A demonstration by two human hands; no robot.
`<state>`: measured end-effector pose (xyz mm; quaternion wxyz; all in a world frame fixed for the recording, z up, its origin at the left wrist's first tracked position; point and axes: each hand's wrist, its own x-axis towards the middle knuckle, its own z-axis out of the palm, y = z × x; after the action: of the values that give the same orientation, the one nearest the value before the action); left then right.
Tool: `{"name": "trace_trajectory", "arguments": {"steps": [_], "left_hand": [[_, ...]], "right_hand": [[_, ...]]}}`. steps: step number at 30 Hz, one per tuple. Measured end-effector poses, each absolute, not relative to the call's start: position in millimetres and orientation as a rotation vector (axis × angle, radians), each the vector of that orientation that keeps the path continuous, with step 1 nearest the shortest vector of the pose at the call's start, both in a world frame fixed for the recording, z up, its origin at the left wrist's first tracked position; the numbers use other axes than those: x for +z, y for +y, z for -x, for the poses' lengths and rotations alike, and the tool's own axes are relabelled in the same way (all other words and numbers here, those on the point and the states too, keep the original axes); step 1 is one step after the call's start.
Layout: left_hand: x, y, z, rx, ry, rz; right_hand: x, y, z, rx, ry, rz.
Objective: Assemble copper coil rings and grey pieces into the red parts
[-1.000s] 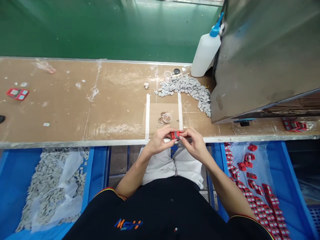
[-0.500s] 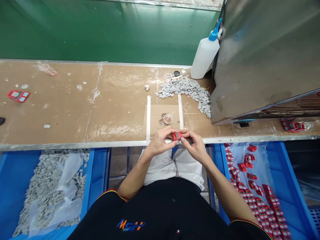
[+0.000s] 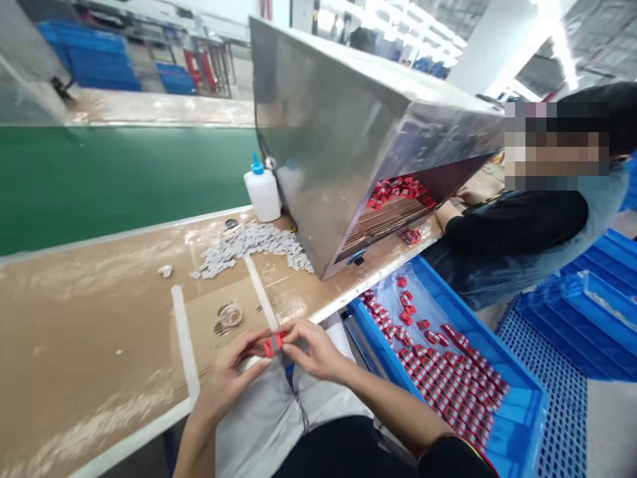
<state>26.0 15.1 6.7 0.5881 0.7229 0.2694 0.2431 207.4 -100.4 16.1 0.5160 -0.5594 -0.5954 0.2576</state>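
Between my two hands, near the table's front edge, is a small red block-like part with a grey strip across it. My left hand pinches it from the left, and the fingers of my right hand close on its right end. Just beyond them a small clear cup stands on a cardboard patch edged with white tape. Farther back lies a heap of small grey rectangular pieces. What kind of article the red part is, I cannot tell.
A white bottle with a blue nozzle stands beside a large metal box, which holds red parts. A blue bin at right carries rows of red parts. A co-worker sits beyond it. A green belt runs behind the table.
My view has swung right and up, bringing the co-worker and the metal box's opening into sight. The left bin of grey pieces has left view. Both hands still hold the red part.
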Motion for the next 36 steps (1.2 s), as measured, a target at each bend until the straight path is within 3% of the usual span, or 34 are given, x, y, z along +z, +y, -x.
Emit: {"name": "trace_trajectory", "arguments": {"steps": [4,8,15,23,30,36], "left_hand": [[9,16,-27,0.527,0.65,-1.733],[10,9,-30,0.554,0.738,-1.774],[8,9,-30,0.563,0.793,-1.8],[9,-2,-34,0.666,0.908,-1.637],[13,2,-33,0.647,0.825,-1.572],[9,8,-32,0.703,0.703,-1.695]], "right_hand": [[16,-157,-240,0.27,-1.189,1.497],[25,-188,-344,-0.151,-0.923,1.936],[37,-139,-509,-0.288,-0.762,2.213],[77,-74,-531,-0.474,-0.892,2.271],[108,7,-524,-0.345,-1.233,2.313],[110,-32,-499,-0.388,-1.1,2.375]]}}
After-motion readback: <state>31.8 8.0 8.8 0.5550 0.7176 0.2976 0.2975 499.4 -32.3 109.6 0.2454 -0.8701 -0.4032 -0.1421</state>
